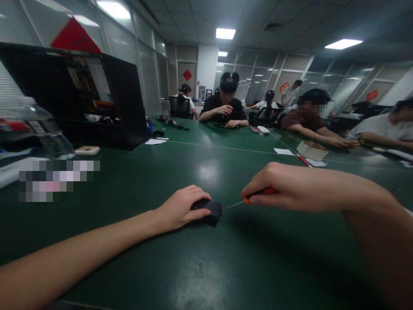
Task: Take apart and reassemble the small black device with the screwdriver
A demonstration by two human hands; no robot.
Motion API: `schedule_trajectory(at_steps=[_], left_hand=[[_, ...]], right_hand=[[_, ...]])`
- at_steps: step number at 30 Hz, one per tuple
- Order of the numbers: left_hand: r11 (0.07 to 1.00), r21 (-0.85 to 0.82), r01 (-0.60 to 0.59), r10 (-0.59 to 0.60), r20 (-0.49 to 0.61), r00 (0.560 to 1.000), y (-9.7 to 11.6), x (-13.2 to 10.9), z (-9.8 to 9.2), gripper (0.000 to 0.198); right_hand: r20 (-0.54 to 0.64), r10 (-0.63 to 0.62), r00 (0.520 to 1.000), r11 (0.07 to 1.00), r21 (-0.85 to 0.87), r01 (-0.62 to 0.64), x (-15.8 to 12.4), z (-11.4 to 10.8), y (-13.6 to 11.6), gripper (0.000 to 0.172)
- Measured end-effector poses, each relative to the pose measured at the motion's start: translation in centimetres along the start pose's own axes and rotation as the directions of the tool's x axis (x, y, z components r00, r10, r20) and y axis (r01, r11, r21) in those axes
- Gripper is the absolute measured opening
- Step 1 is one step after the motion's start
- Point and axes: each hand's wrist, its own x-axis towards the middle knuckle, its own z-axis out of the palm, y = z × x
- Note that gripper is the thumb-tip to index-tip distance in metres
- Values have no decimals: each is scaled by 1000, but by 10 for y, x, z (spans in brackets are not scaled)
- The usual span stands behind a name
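On the green table, my left hand is closed around a small black box-shaped device, thumb on the near side and fingers over the far side. My right hand grips a screwdriver with a red and black handle. Its thin metal shaft points left, and the tip reaches the right end face of the black device, where a small dark part sticks out. Whether the tip sits in a screw is too small to tell. The palm hides most of the handle.
A large open black case stands at the left, with a clear plastic bottle before it. Farther right are a cardboard box, paper pieces and a red pencil-like stick. Several people sit around the table.
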Motion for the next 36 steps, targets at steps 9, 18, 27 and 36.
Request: schedule_trajectory(at_steps=[9, 18, 27, 36], left_hand=[[999, -44, -4, 3, -7, 1000, -3, -1, 0, 32], [998, -51, -23, 22, -21, 1000, -1, -2, 0, 30], [985, -154, -78, 81, 14, 997, 4, -2, 1, 39], [991, -130, -1, 37, 271, 962, -16, -1, -37, 53]], right_hand=[[119, 98, 988, 916, 378, -136, -6, 59, 37, 44], [-217, 32, 976, 980, 200, 13, 4, 120, 19, 34], [-339, -154, 928, 908, -420, -3, 10, 133, 27, 31], [-370, -288, 883, 822, -568, 30, 8, 135, 31, 30]])
